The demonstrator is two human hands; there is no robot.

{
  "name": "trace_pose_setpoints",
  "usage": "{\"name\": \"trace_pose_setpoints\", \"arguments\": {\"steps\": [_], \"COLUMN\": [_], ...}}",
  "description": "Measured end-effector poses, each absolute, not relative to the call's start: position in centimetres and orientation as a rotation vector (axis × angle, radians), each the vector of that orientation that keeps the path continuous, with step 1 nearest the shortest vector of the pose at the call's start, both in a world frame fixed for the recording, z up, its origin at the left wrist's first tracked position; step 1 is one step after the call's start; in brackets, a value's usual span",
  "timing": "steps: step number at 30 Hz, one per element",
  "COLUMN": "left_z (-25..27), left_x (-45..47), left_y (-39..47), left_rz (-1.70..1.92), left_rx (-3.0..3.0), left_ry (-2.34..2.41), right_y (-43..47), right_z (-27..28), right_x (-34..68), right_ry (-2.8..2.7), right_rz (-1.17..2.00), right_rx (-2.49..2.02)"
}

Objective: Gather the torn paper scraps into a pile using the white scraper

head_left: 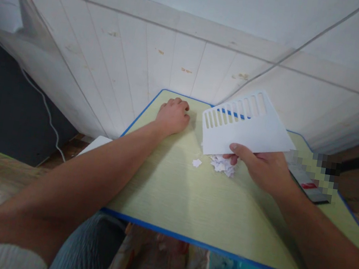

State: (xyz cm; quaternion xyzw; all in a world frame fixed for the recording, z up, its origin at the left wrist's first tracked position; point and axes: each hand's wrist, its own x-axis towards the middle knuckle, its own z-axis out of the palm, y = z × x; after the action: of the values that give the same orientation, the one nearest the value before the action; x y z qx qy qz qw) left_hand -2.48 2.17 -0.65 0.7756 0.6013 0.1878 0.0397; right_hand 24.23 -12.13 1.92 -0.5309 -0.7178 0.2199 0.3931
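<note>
Your right hand (pixel 262 167) gripped the slotted white sheet (pixel 250 134) by its near edge, thumb on top — probably so that the slots were left uncovered. Your left hand (pixel 173 118) rested loosely curled on the table (pixel 157 194), perhaps for support; whether it held anything could not be told. The sheet was tilted over the paper scraps (pixel 224 166) — long axis roughly left to right, slotted edge toward the wall (pixel 184 59).

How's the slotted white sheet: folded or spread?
Spread: the slotted white sheet shows no fold, its broad face flat in the right hand.
</note>
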Motion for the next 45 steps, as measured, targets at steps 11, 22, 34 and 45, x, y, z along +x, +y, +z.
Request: {"name": "trace_pose_setpoints", "arguments": {"steps": [11, 22, 34, 45], "left_z": [-1.0, -1.3, -1.3, -1.3], "left_x": [-3.0, -2.4, -2.6, -2.6], "left_y": [2.4, 2.8, 2.8, 2.8], "left_rz": [0.614, 0.679, 0.675, 0.672], "left_rx": [2.385, 2.326, 2.327, 2.336], "left_ry": [1.791, 1.832, 1.811, 1.807], "right_y": [-13.7, -13.3, -13.4, -13.6], "right_z": [2.3, 2.6, 2.4, 2.5], "right_x": [22.3, 22.9, 23.0, 23.3], "right_ry": [-1.879, -1.812, -1.889, -1.885], "right_rz": [0.689, 0.68, 0.681, 0.663], "right_rx": [-1.306, -1.317, -1.325, -1.304]}}
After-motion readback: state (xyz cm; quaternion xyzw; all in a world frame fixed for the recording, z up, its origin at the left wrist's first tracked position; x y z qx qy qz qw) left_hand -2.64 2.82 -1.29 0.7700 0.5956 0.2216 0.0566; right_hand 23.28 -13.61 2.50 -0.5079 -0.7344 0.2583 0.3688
